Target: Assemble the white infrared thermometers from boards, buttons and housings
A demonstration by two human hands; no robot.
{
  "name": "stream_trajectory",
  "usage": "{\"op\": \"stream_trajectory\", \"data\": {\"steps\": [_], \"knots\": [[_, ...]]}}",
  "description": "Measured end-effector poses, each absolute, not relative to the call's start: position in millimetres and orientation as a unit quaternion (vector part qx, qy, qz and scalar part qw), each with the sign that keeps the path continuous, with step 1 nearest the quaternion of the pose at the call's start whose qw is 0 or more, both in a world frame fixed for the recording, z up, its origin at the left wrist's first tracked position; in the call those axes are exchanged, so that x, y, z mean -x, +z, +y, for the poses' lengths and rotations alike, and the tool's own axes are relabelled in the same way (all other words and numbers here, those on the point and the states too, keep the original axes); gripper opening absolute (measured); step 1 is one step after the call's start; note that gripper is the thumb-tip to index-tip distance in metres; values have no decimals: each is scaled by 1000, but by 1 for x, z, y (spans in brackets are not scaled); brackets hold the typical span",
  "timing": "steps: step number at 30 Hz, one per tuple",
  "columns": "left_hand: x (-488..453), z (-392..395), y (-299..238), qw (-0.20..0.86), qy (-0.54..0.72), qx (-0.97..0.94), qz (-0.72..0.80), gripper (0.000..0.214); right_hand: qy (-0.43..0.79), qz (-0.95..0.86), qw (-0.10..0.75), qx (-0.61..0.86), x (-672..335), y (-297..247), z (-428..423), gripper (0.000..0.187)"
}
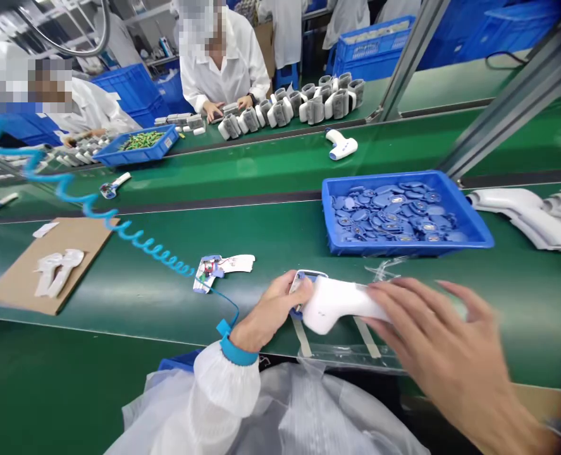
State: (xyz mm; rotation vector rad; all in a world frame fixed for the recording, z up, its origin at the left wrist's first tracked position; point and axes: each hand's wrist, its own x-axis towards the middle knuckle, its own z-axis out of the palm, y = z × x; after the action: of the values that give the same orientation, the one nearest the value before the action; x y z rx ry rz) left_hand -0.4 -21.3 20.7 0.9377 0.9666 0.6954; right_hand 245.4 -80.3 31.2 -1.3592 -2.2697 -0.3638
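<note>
My left hand (275, 309) grips the head end of a white thermometer gun (337, 303) that lies on the green bench near the front edge. A blue wrist strap (235, 347) with a coiled blue cord (119, 224) circles that wrist. My right hand (441, 354) rests on the handle end of the same gun with its fingers spread flat. An open half shell with a circuit board and wires (221, 266) lies just left of my left hand.
A blue tray (470, 221) of small blue parts stands behind the gun. White shells (57, 270) lie on a cardboard sheet (81, 234) at left. A white gun (341, 146) sits on the conveyor. Two people in white coats work opposite, by a blue bin (142, 148).
</note>
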Motion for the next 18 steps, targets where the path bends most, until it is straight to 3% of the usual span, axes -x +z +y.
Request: {"op": "stream_trajectory", "data": {"steps": [4,6,9,11,15,18], "knots": [[1,-26,18,687,299,-473,463,54,-112,-844,231,471,-212,26,-67,26],[3,-29,18,663,294,-501,472,50,16,-830,232,507,-211,24,-61,35],[6,-33,21,617,283,-562,473,43,310,-765,214,522,-214,29,-55,38],[7,-34,24,579,274,-593,487,42,412,-709,252,514,-207,36,-51,38],[1,-35,28,546,281,-632,473,31,277,-666,371,584,-164,43,-41,37],[-8,-37,25,510,263,-701,423,18,129,-696,363,606,-131,41,-35,51]]}}
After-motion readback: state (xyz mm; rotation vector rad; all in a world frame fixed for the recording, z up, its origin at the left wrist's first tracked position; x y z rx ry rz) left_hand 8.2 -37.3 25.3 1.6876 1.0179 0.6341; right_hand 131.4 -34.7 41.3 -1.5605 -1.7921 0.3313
